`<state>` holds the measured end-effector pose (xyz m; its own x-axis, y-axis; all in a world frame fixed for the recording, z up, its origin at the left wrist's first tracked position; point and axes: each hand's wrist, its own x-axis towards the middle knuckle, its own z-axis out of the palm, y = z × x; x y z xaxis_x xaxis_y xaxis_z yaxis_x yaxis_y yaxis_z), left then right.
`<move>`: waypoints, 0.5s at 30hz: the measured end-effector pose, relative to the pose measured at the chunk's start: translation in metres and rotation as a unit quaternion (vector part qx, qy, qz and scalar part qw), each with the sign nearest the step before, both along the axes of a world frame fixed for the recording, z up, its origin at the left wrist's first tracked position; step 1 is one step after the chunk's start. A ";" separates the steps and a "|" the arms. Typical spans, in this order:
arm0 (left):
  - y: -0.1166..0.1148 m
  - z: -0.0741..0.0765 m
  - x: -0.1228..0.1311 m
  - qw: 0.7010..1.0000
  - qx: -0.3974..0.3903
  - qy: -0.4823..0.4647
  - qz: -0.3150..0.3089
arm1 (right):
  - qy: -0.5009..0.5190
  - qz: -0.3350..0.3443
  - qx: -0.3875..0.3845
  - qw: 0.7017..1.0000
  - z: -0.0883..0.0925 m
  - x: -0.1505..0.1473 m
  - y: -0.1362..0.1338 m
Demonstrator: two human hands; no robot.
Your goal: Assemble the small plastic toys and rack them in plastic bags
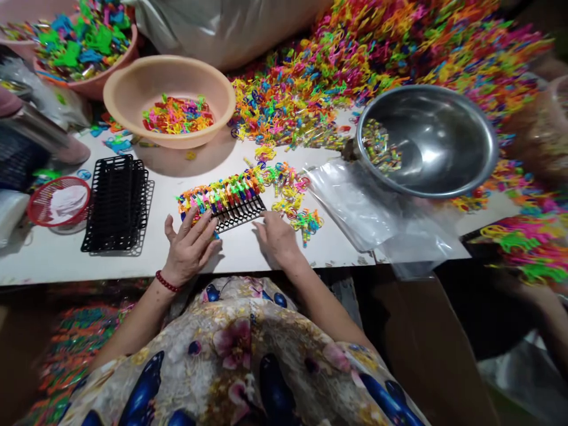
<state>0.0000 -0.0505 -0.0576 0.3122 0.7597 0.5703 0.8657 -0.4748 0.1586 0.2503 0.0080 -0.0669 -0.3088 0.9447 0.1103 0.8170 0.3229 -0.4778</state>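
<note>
A black plastic grid tray (242, 214) lies on the white table (248, 251) in front of me, with several bright plastic pieces (222, 194) standing in its rows. My left hand (190, 244) rests on the tray's left end with its fingers spread among the pieces. My right hand (277, 234) lies at the tray's right end, palm down, beside a loose cluster of coloured pieces (297, 204). Its fingers are curled under and I cannot see whether they hold anything.
A stack of black grid trays (116, 204) sits at left by a small red basket (57, 201). A peach bowl (171, 97) and a steel bowl (428, 139) hold pieces. A big heap of coloured pieces (377, 53) covers the back; clear plastic bags (368, 207) lie right.
</note>
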 end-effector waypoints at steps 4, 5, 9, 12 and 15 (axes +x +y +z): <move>0.006 0.001 0.000 1.000 0.005 -0.005 -0.024 | -0.165 -0.095 -0.029 0.981 0.007 0.033 0.005; 0.008 0.001 0.000 1.000 0.006 -0.005 -0.029 | -0.182 -0.096 -0.035 0.978 0.008 0.036 0.006; 0.012 0.001 0.001 0.999 0.005 -0.005 -0.038 | -0.183 -0.110 -0.020 0.977 0.011 0.041 0.016; 0.012 0.001 0.002 0.999 0.009 -0.002 -0.042 | -0.143 -0.154 0.004 0.978 0.010 0.042 0.032; 0.011 0.001 0.002 0.999 0.012 -0.006 -0.039 | -0.099 -0.177 0.004 0.979 0.005 0.041 0.051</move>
